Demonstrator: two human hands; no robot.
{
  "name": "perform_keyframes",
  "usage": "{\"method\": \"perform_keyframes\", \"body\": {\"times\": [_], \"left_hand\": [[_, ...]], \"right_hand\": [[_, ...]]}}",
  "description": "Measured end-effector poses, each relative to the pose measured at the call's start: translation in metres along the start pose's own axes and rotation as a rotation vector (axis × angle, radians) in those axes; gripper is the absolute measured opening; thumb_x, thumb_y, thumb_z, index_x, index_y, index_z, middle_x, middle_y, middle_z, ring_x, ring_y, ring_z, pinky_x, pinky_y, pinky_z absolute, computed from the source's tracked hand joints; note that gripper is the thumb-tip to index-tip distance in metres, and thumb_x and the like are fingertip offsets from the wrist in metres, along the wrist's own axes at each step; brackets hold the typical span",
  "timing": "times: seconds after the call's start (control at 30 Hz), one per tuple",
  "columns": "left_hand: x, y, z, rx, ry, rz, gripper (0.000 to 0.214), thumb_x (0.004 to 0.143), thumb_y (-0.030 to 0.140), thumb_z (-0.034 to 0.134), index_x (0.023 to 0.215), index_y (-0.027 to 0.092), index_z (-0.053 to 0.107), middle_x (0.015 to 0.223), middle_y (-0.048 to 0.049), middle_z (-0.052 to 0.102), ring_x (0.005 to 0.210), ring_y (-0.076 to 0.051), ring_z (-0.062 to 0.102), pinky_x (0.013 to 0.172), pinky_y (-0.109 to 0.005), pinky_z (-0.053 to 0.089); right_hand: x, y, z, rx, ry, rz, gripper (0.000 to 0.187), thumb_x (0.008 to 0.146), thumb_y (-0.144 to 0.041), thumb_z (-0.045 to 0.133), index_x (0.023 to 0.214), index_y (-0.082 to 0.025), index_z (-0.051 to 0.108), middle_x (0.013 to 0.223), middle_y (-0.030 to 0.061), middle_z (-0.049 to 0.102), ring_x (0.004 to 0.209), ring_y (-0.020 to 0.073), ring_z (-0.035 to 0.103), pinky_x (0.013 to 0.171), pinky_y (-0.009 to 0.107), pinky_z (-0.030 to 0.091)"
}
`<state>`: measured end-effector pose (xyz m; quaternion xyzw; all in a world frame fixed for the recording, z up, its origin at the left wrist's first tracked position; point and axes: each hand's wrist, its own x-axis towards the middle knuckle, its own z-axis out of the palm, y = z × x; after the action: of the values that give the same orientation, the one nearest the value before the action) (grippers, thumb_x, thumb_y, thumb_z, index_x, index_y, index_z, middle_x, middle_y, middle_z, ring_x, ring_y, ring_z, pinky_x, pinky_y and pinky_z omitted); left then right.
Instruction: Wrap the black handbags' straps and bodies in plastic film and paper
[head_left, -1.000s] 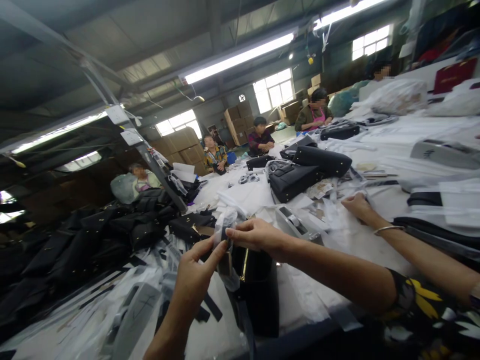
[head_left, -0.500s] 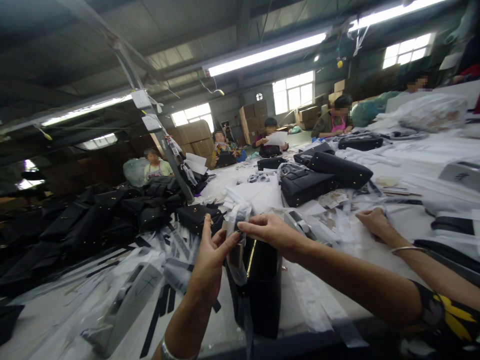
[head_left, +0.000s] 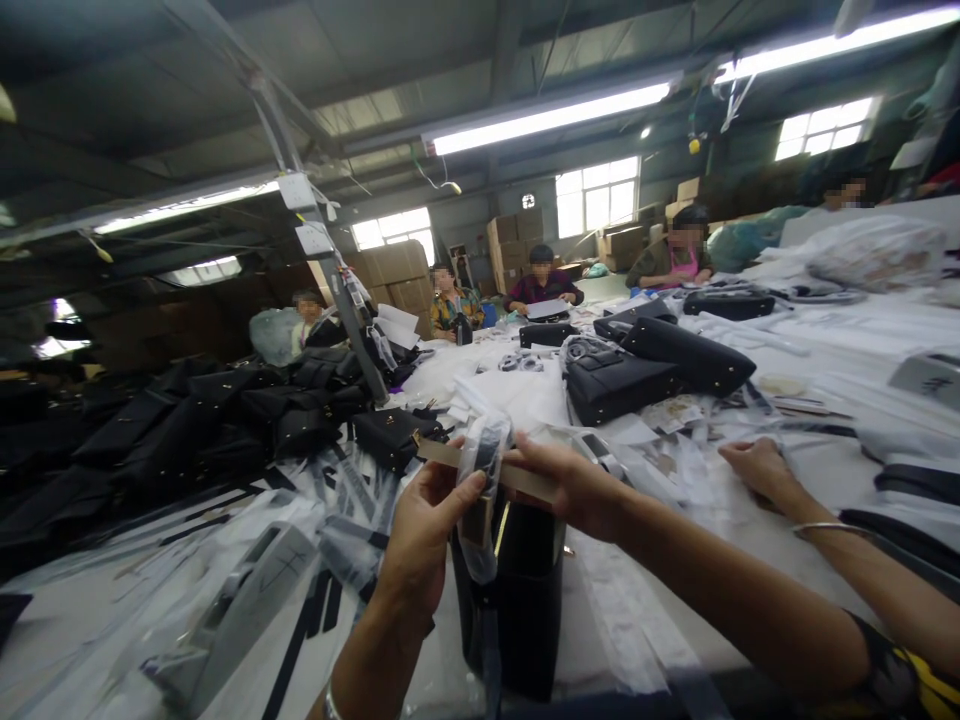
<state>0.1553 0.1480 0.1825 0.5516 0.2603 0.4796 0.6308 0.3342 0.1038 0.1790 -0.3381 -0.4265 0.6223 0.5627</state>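
Note:
My left hand (head_left: pixel 424 530) and my right hand (head_left: pixel 570 485) are both closed on a clear plastic sleeve (head_left: pixel 480 470) with a dark piece inside. A flat tan strip (head_left: pixel 442 453) runs across between the two hands. They hold these just above a black handbag (head_left: pixel 517 600) that stands upright at the near table edge, a gold trim showing at its top. The lower end of the sleeve hangs down in front of the bag.
A co-worker's hand (head_left: pixel 757 468) with a bangle rests on the table (head_left: pixel 750 640) at the right. Black handbags (head_left: pixel 622 375) lie mid-table and more are heaped at the left (head_left: pixel 225 420). A tape dispenser (head_left: pixel 247 600) sits near left. Several people sit at the far end.
My hands have drawn slightly apart and the tan strip now shows stretched between them. The view has swung a little to the left.

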Motion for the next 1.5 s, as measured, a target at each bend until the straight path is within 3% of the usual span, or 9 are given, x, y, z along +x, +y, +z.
{"method": "perform_keyframes", "body": {"times": [0.1,0.2,0.5,0.73,0.93,1.1,1.23,1.37,1.5], "left_hand": [[-0.004,0.006,0.001,0.089,-0.001,0.009,0.047,0.072,0.037,0.082,0.112,0.016,0.070,0.117,-0.0103,0.073,0.116,-0.028,0.064,0.103,-0.037,0.046],[-0.006,0.011,0.002,0.149,0.062,0.023,0.048,0.067,0.039,0.084,0.109,0.018,0.072,0.108,-0.0082,0.076,0.108,-0.028,0.068,0.097,-0.036,0.050],[-0.014,0.005,0.002,0.506,0.127,0.175,0.043,0.077,0.042,0.077,0.114,0.022,0.071,0.106,-0.0066,0.075,0.105,-0.027,0.068,0.096,-0.037,0.050],[-0.023,0.023,0.006,0.532,0.122,0.216,0.034,0.079,0.044,0.072,0.103,0.021,0.077,0.103,-0.0071,0.076,0.103,-0.029,0.069,0.094,-0.036,0.051],[-0.024,0.026,0.002,0.894,0.245,0.419,0.021,0.079,0.036,0.073,0.097,0.029,0.080,0.098,-0.0043,0.078,0.093,-0.030,0.072,0.091,-0.037,0.052],[-0.034,0.011,0.010,1.287,0.314,0.675,0.029,0.087,0.022,0.060,0.112,0.019,0.076,0.107,-0.0122,0.077,0.094,-0.030,0.072,0.089,-0.039,0.053],[-0.040,-0.002,0.020,1.663,0.312,0.776,0.039,0.096,0.016,0.044,0.129,0.006,0.063,0.125,-0.0198,0.069,0.104,-0.030,0.070,0.086,-0.039,0.056],[-0.041,-0.013,0.027,1.697,0.320,0.705,0.048,0.098,0.018,0.042,0.143,0.004,0.048,0.142,-0.0230,0.055,0.118,-0.033,0.064,0.089,-0.041,0.057],[-0.043,-0.015,0.027,1.516,0.289,0.645,0.052,0.097,0.020,0.044,0.146,0.004,0.044,0.146,-0.0241,0.049,0.127,-0.036,0.057,0.101,-0.048,0.050]], "right_hand": [[-0.002,0.011,-0.005,0.162,-0.013,0.028,0.038,0.085,-0.049,0.070,0.100,-0.015,0.077,0.102,0.0094,0.074,0.096,0.0184,0.067,0.094,0.030,0.050],[-0.004,0.021,0.000,0.085,-0.031,-0.060,0.037,0.074,-0.033,0.082,0.107,-0.017,0.077,0.106,0.0080,0.074,0.100,0.0195,0.068,0.099,0.032,0.048],[-0.005,0.029,0.036,-0.079,0.199,-0.285,0.042,0.080,-0.053,0.075,0.102,-0.018,0.074,0.100,0.0063,0.075,0.099,0.0235,0.068,0.091,0.033,0.050],[-0.002,0.035,0.036,-0.102,0.221,-0.358,0.038,0.082,-0.050,0.074,0.102,-0.019,0.068,0.100,0.0043,0.072,0.098,0.0226,0.066,0.089,0.031,0.050],[0.003,0.043,0.038,-0.188,0.247,-0.391,0.035,0.083,-0.048,0.073,0.098,-0.017,0.067,0.092,0.0030,0.068,0.088,0.0187,0.062,0.080,0.027,0.048],[0.007,0.046,0.043,-0.220,0.309,-0.365,0.037,0.082,-0.051,0.073,0.082,-0.017,0.059,0.073,-0.0031,0.056,0.067,0.0114,0.050,0.061,0.022,0.041],[0.006,0.046,0.043,-0.221,0.343,-0.394,0.038,0.081,-0.050,0.074,0.076,-0.016,0.058,0.070,-0.0035,0.053,0.067,0.0112,0.048,0.062,0.022,0.040],[-0.001,0.044,0.043,-0.140,0.259,-0.389,0.040,0.085,-0.054,0.068,0.082,-0.015,0.064,0.077,0.0009,0.061,0.073,0.0142,0.055,0.069,0.025,0.045],[-0.006,0.043,0.040,-0.175,0.267,-0.415,0.035,0.080,-0.048,0.076,0.082,-0.015,0.067,0.077,0.0010,0.062,0.075,0.0153,0.057,0.070,0.026,0.047]]}}
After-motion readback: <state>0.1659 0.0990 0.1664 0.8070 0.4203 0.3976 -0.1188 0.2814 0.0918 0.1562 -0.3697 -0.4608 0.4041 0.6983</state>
